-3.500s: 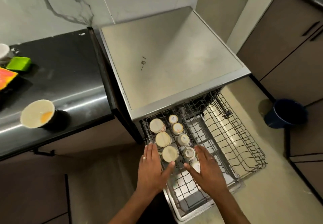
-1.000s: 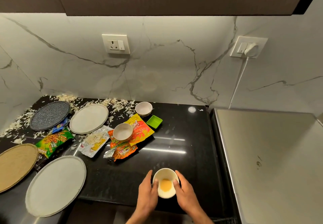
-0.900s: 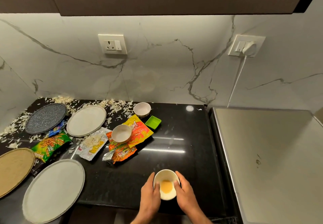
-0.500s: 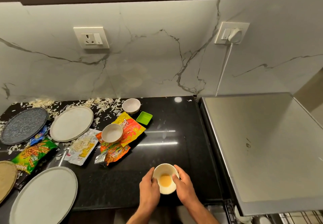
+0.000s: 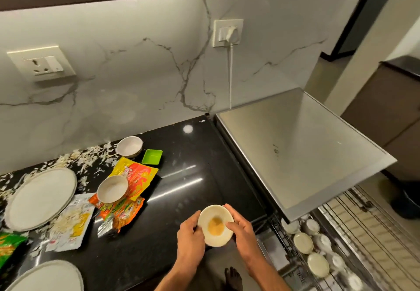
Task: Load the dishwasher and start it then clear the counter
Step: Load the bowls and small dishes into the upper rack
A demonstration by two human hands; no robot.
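A small white bowl [image 5: 215,224] with an orange smear inside is held between both hands at the front edge of the black counter [image 5: 181,190]. My left hand [image 5: 190,234] grips its left side and my right hand [image 5: 242,229] grips its right side. To the right stands the steel-topped dishwasher [image 5: 300,150] with its wire rack [image 5: 354,227] pulled out, holding several upturned cups and small bowls [image 5: 303,242].
On the counter lie two white bowls [image 5: 112,192] [image 5: 129,146], a green square dish [image 5: 152,156], snack wrappers [image 5: 134,175], white plates [image 5: 41,196] [image 5: 45,277] and scattered white flakes [image 5: 86,159]. A plug and cord [image 5: 231,63] hang on the marble wall.
Earlier my hands were over the rack; then they took the bowl on the counter. Since half a second ago my view has swung right and the bowl has moved a little toward the dishwasher.
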